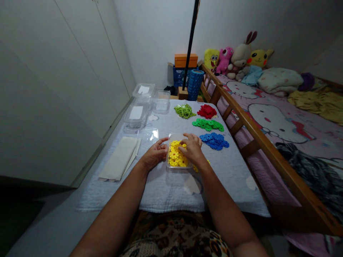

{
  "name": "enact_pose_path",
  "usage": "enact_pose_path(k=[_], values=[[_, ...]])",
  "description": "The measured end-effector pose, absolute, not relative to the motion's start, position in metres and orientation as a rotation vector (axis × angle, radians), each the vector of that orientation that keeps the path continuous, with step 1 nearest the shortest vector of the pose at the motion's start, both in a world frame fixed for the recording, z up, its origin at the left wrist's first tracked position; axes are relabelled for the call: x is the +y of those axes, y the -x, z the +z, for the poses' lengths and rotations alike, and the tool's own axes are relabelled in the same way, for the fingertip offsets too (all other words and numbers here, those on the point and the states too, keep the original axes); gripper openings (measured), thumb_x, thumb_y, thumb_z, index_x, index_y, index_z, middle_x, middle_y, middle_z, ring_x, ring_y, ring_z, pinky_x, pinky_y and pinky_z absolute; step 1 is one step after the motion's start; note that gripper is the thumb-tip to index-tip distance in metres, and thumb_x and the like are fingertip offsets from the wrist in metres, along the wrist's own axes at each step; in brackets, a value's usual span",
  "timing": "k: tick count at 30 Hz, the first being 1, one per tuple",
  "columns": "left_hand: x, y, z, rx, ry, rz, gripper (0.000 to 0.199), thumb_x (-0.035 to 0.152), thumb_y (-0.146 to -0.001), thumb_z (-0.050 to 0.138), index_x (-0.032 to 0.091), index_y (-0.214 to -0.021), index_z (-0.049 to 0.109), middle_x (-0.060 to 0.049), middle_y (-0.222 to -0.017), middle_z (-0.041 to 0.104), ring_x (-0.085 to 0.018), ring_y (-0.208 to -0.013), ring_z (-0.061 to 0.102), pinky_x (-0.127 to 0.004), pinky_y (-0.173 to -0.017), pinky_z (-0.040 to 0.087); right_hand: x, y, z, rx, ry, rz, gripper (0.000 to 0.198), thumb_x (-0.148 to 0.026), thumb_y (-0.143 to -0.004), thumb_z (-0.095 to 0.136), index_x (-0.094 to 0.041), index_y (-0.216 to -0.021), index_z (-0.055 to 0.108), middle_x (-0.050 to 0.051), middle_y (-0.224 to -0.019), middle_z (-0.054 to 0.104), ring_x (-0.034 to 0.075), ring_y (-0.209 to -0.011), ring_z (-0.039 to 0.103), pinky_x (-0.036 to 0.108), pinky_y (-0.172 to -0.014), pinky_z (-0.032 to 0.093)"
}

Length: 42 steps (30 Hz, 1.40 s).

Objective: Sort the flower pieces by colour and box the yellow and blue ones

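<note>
Yellow pieces (195, 169) partly behind right forearm (218, 192)

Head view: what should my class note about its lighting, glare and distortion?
Head view: dim light, very dark at the lower left corner; head view: white glare on the flat clear plastic beyond the left hand; head view: apparent wide-angle stretching toward the edges, as in the bed rail, while the yellow pieces look fairly distinct.

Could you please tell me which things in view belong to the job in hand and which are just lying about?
Apparently part of the job:
yellow flower-shaped pieces
clear container around them
red pieces
blue pieces
green pieces
lime pieces
other clear containers

Seemingly just lying about:
stuffed toys
blue roller
orange box
yellow cloth
</note>
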<state>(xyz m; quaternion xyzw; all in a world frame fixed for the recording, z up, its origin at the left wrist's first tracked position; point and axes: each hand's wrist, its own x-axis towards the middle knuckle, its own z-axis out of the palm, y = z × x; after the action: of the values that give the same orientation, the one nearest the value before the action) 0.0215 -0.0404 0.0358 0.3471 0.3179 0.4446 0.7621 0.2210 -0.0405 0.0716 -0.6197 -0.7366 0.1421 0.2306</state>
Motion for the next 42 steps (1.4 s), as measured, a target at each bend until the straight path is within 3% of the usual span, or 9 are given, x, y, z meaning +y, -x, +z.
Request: enact_pose_path(k=[7,12,16,21,30,35,42], values=[[-0.041,-0.021,0.037,0.692,-0.763,0.964,0.072,0.019,-0.063,0.087,0.022,-0.128,0.056,0.007,-0.073,0.055,-0.006,-0.052,0.049,-0.018,-0.049,0.035,-0.038,-0.266,0.066,-1.827,1.601,0.387,0.017,-0.023,-0.083,0.063,-0.023,-0.096,0.072,0.01,-0.137,0.058,0.028,-0.129,0.047,0.049,-0.109,0.033],[-0.041,-0.021,0.037,0.708,-0.76,0.959,0.074,0.019,-0.061,0.087,0.021,-0.128,0.055,0.008,-0.072,0.054,-0.006,-0.052,0.049,-0.019,-0.05,0.035,-0.045,-0.316,0.054,-1.806,1.743,0.497,0.015,-0.024,-0.082,0.06,-0.018,-0.093,0.07,0.009,-0.1,0.069,0.023,-0.094,0.062,0.036,-0.088,0.046],[-0.04,-0.021,0.037,0.714,-0.765,0.956,0.076,0.018,-0.06,0.088,0.021,-0.129,0.055,0.008,-0.07,0.053,-0.006,-0.052,0.049,-0.019,-0.05,0.035,-0.059,-0.33,0.043,-1.939,1.916,0.549,0.011,-0.027,-0.078,0.067,-0.018,-0.085,0.067,0.006,-0.087,0.066,0.02,-0.083,0.058,0.031,-0.076,0.043],[-0.04,-0.02,0.036,0.714,-0.766,0.955,0.074,0.018,-0.062,0.087,0.022,-0.128,0.055,0.007,-0.071,0.054,-0.006,-0.052,0.049,-0.018,-0.049,0.036,-0.065,-0.325,0.036,-2.018,1.944,0.51,0.015,-0.029,-0.073,0.071,-0.018,-0.08,0.063,0.004,-0.086,0.062,0.019,-0.085,0.055,0.028,-0.075,0.038],[-0.04,-0.021,0.038,0.718,-0.767,0.956,0.071,0.019,-0.062,0.087,0.022,-0.127,0.057,0.007,-0.072,0.054,-0.005,-0.051,0.048,-0.018,-0.049,0.036,-0.061,-0.324,0.036,-1.759,1.828,0.762,0.008,-0.025,-0.073,0.06,-0.022,-0.073,0.053,-0.002,-0.069,0.058,0.015,-0.065,0.052,0.026,-0.059,0.034],[-0.04,-0.021,0.038,0.712,-0.758,0.956,0.073,0.018,-0.061,0.087,0.022,-0.127,0.056,0.007,-0.071,0.053,-0.005,-0.051,0.047,-0.018,-0.049,0.035,-0.057,-0.31,0.068,-1.634,1.672,0.615,0.011,-0.031,-0.078,0.059,-0.021,-0.074,0.056,-0.001,-0.068,0.058,0.015,-0.064,0.051,0.028,-0.061,0.038],[-0.041,-0.022,0.037,0.695,-0.762,0.962,0.073,0.02,-0.062,0.087,0.021,-0.128,0.056,0.008,-0.071,0.053,-0.006,-0.052,0.047,-0.019,-0.05,0.036,-0.037,-0.26,0.097,-1.776,1.438,0.39,0.008,-0.025,-0.082,0.063,-0.021,-0.076,0.06,0.003,-0.084,0.058,0.019,-0.085,0.054,0.032,-0.08,0.043]])
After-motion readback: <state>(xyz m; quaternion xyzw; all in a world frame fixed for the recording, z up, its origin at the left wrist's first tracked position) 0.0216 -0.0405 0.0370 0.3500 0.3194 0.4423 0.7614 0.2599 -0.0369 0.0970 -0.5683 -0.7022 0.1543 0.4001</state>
